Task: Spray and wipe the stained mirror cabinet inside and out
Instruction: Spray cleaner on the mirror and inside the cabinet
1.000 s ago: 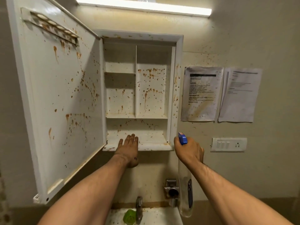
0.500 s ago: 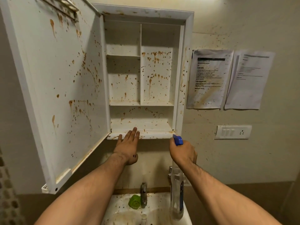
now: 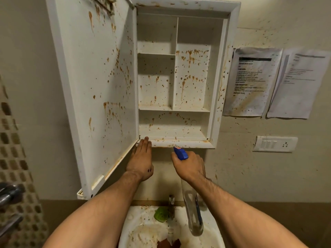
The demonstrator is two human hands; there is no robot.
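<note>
Mirror cabinet (image 3: 219, 83): wall-mounted, upper centre of frame, standing open. Door (image 3: 100, 86) swung out to left of frame, hinged along cabinet's left side. Brown splatter and drip marks on door's inner face, back wall of compartments, shelves and frame. Inside: narrow compartments upper left w/ one short shelf, tall compartment at right, one wide compartment across bottom. All compartments hold nothing but stains.

L hand (image 3: 140, 160): centre frame, below cabinet. Fingers straight and pressed together, holding nothing; fingertips touch lower frame edge near hinge corner.

R hand (image 3: 189, 165): just right of L hand, apart from it. Fingers curled round neck of spray bottle (image 3: 192, 212). Blue spray head (image 3: 180, 153) sticks up above the knuckles, tip just under cabinet's bottom rim. Clear bottle body hangs down past wrist, over sink (image 3: 136, 226). Trigger finger position: cannot tell.

Sink: bottom centre, white, brown-stained basin. Tap (image 3: 171, 206) at its back edge; green item (image 3: 161, 213) just beside tap, left side.

Right of frame: two printed sheets (image 3: 250, 83) on wall beside cabinet, text too small to read. Switch plate (image 3: 275, 144) below them. Wall around also speckled brown.
</note>
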